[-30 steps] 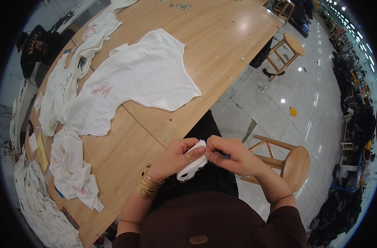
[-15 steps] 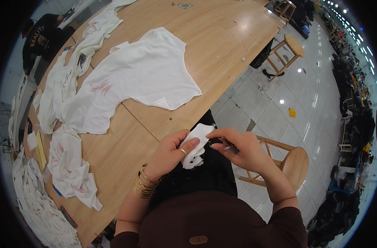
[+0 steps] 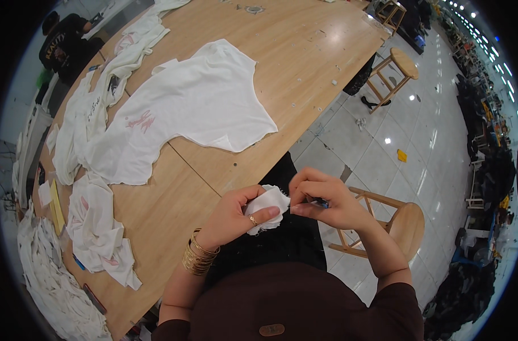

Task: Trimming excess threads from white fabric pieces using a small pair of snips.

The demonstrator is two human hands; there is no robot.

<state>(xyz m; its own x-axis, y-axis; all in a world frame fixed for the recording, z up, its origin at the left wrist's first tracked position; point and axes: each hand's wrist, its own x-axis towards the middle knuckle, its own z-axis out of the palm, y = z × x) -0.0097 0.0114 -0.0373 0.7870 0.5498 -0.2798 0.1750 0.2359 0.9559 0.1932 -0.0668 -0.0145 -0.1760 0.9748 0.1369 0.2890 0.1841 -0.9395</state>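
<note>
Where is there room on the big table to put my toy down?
The table has bare wood right of the spread shirt, apart from small specks. Another patch lies below the shirt, between the crumpled cloth and the left hand. The left side is crowded: crumpled cloth, yellow strip, white heap.

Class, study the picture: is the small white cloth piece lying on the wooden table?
No, the left hand holds the small white cloth piece over the person's dark clothing, past the edge of the wooden table.

Tabletop (image 3: 310,62) free right of spread garment (image 3: 196,96); stool (image 3: 405,233) blocks low path beside right hand (image 3: 322,199).
</note>
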